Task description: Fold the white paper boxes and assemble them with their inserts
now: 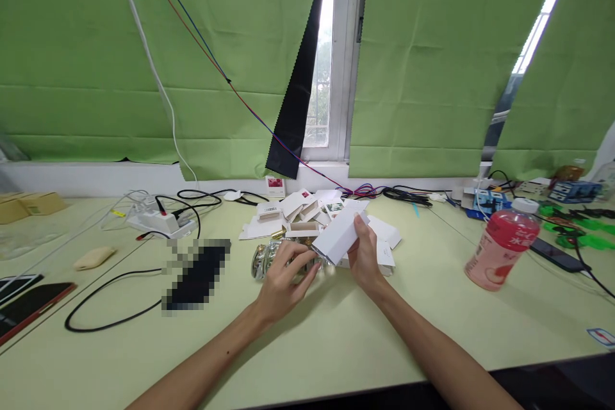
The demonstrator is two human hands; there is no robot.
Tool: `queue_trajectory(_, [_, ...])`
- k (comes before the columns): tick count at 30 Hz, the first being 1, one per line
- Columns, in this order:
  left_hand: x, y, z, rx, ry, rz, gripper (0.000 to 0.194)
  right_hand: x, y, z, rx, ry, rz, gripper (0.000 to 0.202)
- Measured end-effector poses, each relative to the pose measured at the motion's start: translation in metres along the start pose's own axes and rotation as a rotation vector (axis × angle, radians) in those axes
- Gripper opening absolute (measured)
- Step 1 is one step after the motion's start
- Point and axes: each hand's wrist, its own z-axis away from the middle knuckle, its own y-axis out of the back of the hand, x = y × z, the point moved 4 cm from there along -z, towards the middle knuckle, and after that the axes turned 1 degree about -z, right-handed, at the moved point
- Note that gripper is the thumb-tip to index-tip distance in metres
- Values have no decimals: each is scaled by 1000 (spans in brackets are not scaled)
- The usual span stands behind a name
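Observation:
My right hand (366,253) grips a long white cardboard box (340,235), thumb on top. The box tilts down to the left, its near end toward my other hand. My left hand (287,278) is just left of that end, its fingers apart and slightly bent, with nothing visible held in them. Small clear glass bottles (261,260) with gold-coloured parts lie right behind my left hand, which partly hides them. Behind both hands is a loose heap of small white boxes (307,211), some flattened and some showing printed pictures.
A pink drink bottle (502,246) stands at the right, near a dark phone (560,255). To the left are a pixelated dark object (198,275), a black cable (72,314), a power strip (161,221) and a beige soap-like block (95,258). Cables run along the back wall.

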Motion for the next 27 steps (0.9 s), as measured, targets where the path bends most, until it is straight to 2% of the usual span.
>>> queue_trajectory(16, [-6, -4, 9, -44, 52, 42, 31, 3, -4, 1, -46, -65, -62, 57])
queue_trajectory(27, [-7, -3, 10, 1, 66, -19, 25, 7, -3, 3, -52, -84, -6, 56])
